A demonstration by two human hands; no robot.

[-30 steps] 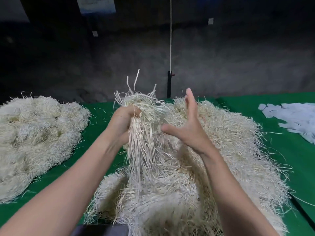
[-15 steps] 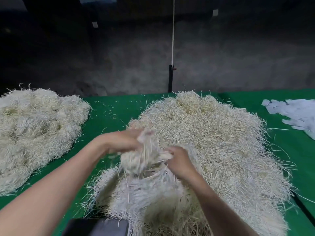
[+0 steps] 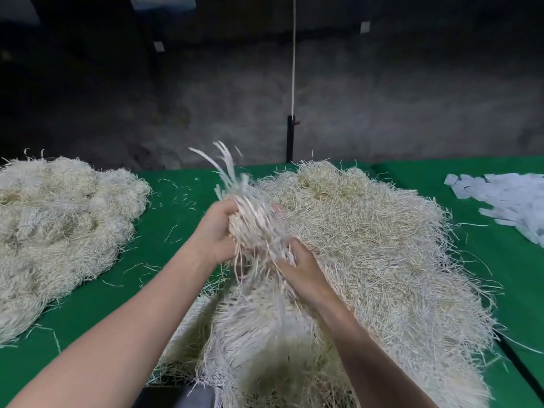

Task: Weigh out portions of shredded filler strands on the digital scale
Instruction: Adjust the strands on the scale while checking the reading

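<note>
Both hands have raised the bunch of strands [image 3: 252,220] higher off the near part of the big pile [image 3: 382,260], loose ends flicking up. The left hand [image 3: 213,235] curls its fingers round the bunch's side; the right hand [image 3: 298,267] grips it from below, fingertips hidden. Beyond, a second pile [image 3: 59,225] lies left on the green table [image 3: 170,219].

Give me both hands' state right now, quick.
Left hand: closed around a bunch of filler strands.
Right hand: holding the same bunch lower down.
</note>
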